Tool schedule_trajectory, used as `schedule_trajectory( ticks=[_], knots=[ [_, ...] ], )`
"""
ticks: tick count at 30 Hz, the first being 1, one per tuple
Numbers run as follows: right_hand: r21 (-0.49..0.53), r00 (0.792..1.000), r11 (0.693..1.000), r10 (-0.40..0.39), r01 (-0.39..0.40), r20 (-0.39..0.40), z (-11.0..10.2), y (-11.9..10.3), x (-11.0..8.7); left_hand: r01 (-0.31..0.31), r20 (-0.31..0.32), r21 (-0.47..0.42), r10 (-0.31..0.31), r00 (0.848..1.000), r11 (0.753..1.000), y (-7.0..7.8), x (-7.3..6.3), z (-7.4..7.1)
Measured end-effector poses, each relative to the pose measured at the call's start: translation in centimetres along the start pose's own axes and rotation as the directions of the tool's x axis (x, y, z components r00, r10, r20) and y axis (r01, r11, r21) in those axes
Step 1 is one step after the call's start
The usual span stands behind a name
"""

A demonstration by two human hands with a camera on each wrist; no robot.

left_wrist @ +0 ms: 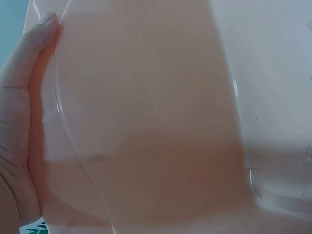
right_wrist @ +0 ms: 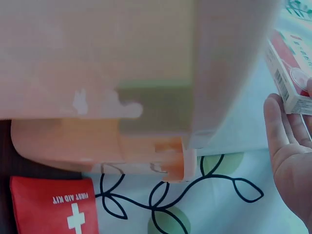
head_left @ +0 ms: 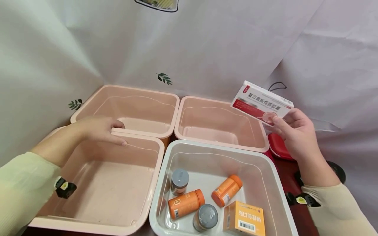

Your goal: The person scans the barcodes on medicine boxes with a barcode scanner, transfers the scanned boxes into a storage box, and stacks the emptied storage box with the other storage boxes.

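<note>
My right hand (head_left: 301, 136) pinches a white and red medicine box (head_left: 261, 104) at its lower right corner, thumb in front. The box is raised over the right end of the back right pink bin (head_left: 221, 123), tilted with its printed face toward me. In the right wrist view the same medicine box (right_wrist: 291, 73) shows at the right edge, by the fingers. My left hand (head_left: 98, 128) grips the back rim of the front left pink bin (head_left: 118, 183). Its thumb (left_wrist: 36, 46) lies along the inner wall in the left wrist view, and the other fingers are mostly hidden behind the rim.
A grey-white bin (head_left: 165, 170) at front right holds orange bottles (head_left: 186, 204), grey-capped jars (head_left: 205, 216) and a yellow-orange box (head_left: 249, 218). Another pink bin (head_left: 138, 98) stands back left. A red first aid kit pouch (right_wrist: 56, 207) lies right of the bins, before the white cloth backdrop (head_left: 206, 39).
</note>
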State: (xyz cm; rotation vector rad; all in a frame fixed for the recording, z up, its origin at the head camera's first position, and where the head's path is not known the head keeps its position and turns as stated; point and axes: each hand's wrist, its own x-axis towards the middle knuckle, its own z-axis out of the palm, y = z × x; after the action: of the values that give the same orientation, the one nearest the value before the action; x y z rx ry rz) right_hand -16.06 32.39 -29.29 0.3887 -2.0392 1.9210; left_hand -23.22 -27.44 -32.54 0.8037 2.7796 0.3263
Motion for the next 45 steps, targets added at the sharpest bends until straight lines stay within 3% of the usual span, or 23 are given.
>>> schedule_trajectory(
  ticks=[8,20,22,25,28,32,38,43,45],
  knots=[
    [-0.101,1.000,0.995,0.014,-0.016,-0.018,0.1,0.0,0.5,0.007,0.008,0.003,-0.007,1.000,1.000,0.3,0.0,0.1],
    [-0.086,0.999,0.996,0.018,-0.020,-0.028,0.3,0.5,0.9,0.025,0.011,0.029,-0.026,1.000,0.999,0.1,0.0,-0.1],
    [-0.123,1.000,0.992,0.016,-0.018,-0.020,0.3,0.7,0.9,0.022,0.011,0.028,-0.022,1.000,0.999,0.1,-0.1,-0.1],
    [-0.249,1.000,0.968,0.026,-0.024,0.006,0.2,1.0,0.9,0.007,0.011,0.015,-0.007,1.000,1.000,0.1,-0.1,-0.1],
    [-0.420,0.999,0.907,0.039,-0.027,0.020,0.1,1.1,0.9,-0.004,0.011,0.004,0.004,1.000,1.000,0.1,-0.1,-0.1],
    [-0.471,0.998,0.881,0.056,-0.042,0.016,0.1,1.0,0.6,-0.007,0.009,0.006,0.007,1.000,1.000,0.1,-0.2,-0.1],
    [-0.460,0.999,0.888,0.035,-0.013,0.040,0.3,0.7,0.0,0.008,0.003,0.030,-0.008,1.000,1.000,-0.1,-0.2,-0.2],
    [-0.447,0.993,0.892,-0.007,0.059,0.118,0.7,0.2,-1.2,0.026,-0.007,0.036,-0.026,1.000,0.999,-0.1,-0.1,-0.1],
    [-0.383,0.988,0.921,-0.018,0.078,0.156,1.0,-0.1,-2.0,0.030,-0.009,0.035,-0.029,1.000,0.999,-0.1,-0.1,-0.1]
  ],
)
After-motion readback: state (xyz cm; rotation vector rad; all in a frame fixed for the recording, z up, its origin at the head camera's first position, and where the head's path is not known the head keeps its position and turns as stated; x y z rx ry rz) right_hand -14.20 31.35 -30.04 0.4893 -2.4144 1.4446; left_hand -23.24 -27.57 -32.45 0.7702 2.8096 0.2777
